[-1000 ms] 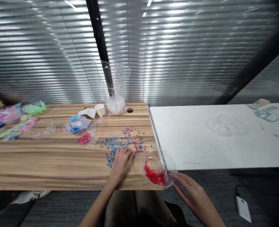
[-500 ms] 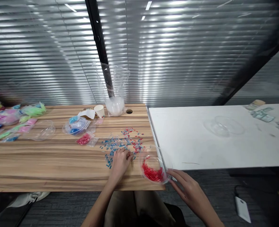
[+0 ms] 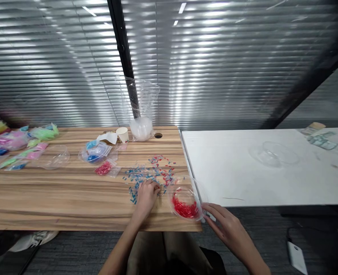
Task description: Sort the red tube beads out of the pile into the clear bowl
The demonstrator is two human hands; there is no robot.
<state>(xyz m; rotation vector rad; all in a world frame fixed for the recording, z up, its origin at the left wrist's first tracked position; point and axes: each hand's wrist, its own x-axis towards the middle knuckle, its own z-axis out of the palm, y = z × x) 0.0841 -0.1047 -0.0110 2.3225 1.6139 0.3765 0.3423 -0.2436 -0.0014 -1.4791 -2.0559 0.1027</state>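
Blue and red small pieces [image 3: 140, 173] lie scattered on the wooden table. My left hand [image 3: 147, 194] rests at their near edge, fingers curled together; whatever is between the fingertips is too small to make out. A clear round bowl [image 3: 199, 191] stands at the table's right front edge with red pieces [image 3: 185, 208] in its bottom. My right hand [image 3: 222, 220] has its thumb and fingers at the bowl's right rim, gripping it.
Bags of red [image 3: 104, 168] and blue pieces [image 3: 93, 157], a paper cup [image 3: 122, 135] and a bagged white bowl [image 3: 141, 128] stand farther back. Colourful bags [image 3: 12, 140] lie far left. Clear lids [image 3: 273, 154] are on the white table [image 3: 228, 179].
The whole view has shifted slightly, so things on the table appear a little farther right. Both hands stay in nearly the same place.
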